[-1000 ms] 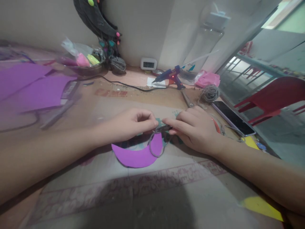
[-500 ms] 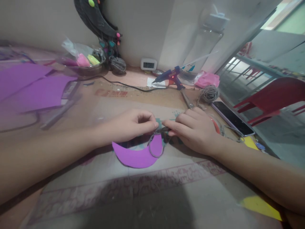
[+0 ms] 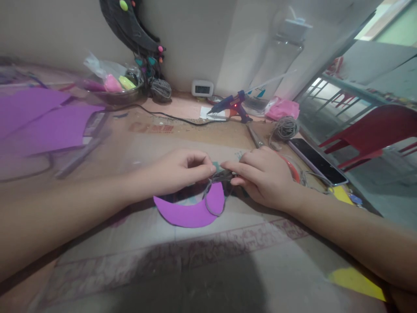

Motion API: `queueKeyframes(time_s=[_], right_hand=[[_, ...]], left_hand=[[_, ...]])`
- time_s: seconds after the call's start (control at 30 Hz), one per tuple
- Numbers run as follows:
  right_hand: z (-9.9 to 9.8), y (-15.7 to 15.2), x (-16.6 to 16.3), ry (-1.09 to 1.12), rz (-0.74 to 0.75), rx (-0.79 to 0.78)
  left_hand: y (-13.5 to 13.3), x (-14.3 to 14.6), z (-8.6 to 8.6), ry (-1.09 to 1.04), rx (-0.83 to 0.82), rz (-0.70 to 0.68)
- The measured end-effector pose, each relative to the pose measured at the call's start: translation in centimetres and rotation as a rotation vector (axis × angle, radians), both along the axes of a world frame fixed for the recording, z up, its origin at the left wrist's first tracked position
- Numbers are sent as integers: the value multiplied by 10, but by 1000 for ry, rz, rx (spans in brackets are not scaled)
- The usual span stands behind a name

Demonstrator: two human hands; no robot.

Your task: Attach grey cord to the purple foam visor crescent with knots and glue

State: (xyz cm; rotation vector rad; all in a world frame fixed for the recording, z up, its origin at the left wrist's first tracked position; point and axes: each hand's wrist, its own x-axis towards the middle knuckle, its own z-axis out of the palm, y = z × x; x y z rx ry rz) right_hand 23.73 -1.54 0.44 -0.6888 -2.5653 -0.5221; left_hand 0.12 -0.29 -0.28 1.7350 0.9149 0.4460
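Observation:
My left hand (image 3: 177, 171) and my right hand (image 3: 265, 176) meet at the middle of the table, both with fingers pinched together. Between the fingertips they hold a thin grey cord (image 3: 221, 176) against a small teal piece. The cord hangs down in a loop (image 3: 211, 204) over a purple foam crescent (image 3: 185, 213) that lies flat on the table just below the hands. Part of the teal piece is hidden under the fingers.
A blue glue gun (image 3: 231, 104) with its black cable stands at the back. Twine balls (image 3: 285, 127), a phone (image 3: 314, 160), a bowl of coloured bits (image 3: 115, 87), purple foam sheets (image 3: 42, 121) at left, yellow scraps (image 3: 356, 282) at right.
The hands stay pinched on the cord with only small finger shifts. The view has moved slightly.

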Motion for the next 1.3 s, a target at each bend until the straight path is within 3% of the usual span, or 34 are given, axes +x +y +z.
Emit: queueKeyframes(time_s=[0.87,1.3], right_hand=[[1,-2,0,-119,-26,74],[0,1,3,50,-41,-125]], left_hand=[[-1,0,0,39,24,12],[0,1,1,5,-12,14]])
